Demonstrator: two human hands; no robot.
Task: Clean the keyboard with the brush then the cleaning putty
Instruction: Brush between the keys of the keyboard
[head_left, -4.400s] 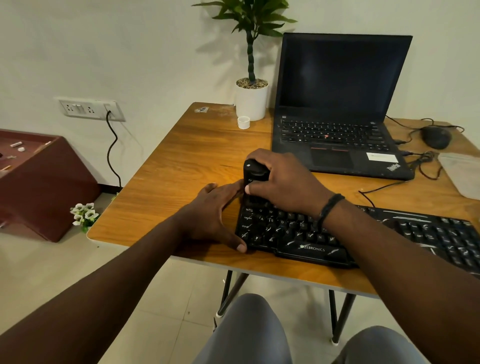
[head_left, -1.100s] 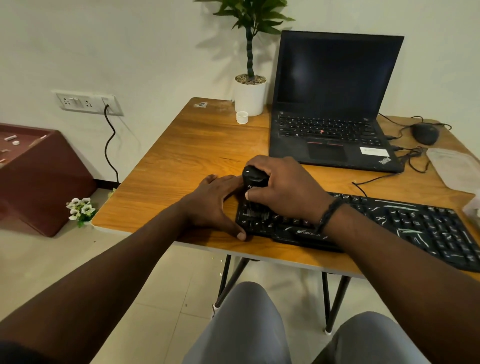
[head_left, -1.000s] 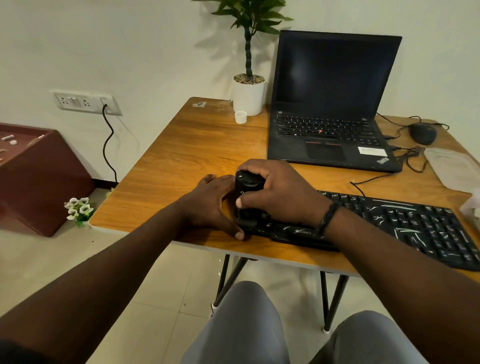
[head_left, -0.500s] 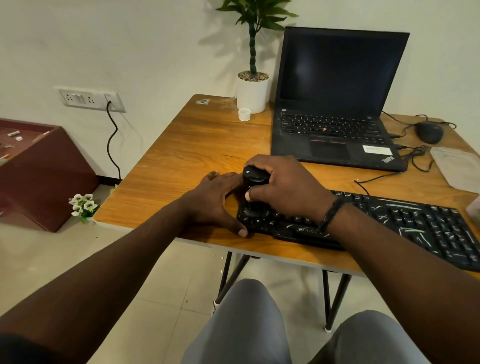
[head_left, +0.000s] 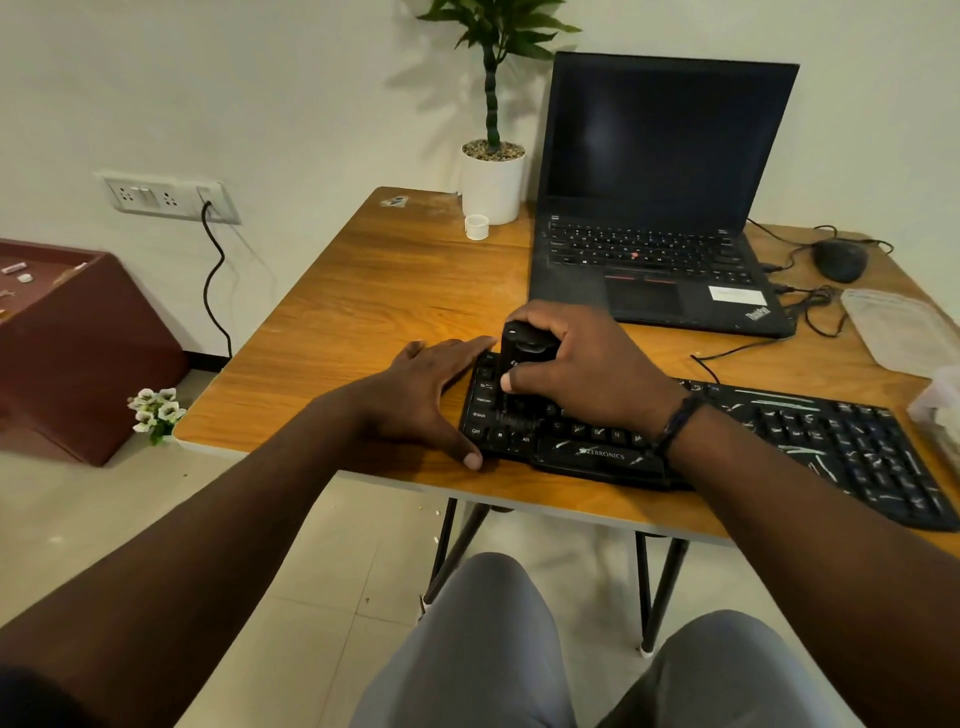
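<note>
Since half a second ago, our right hand (head_left: 587, 371) has moved the brush (head_left: 522, 364) slightly along the keyboard (head_left: 779, 441) near the table (head_left: 363, 312) front edge; fingers wrap it. Left hand (head_left: 431, 395), fingers spread, steadies. Brushing continues; putty unseen.

"ZEBRONICS" on keyboard (head_left: 727, 447) front edge; "ThinkPad" on laptop (head_left: 649, 280) palmrest.

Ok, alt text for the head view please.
Right hand grips a black brush, bristles on the left end of a black keyboard; left hand steadies that end on a wooden table, open laptop behind.
</note>
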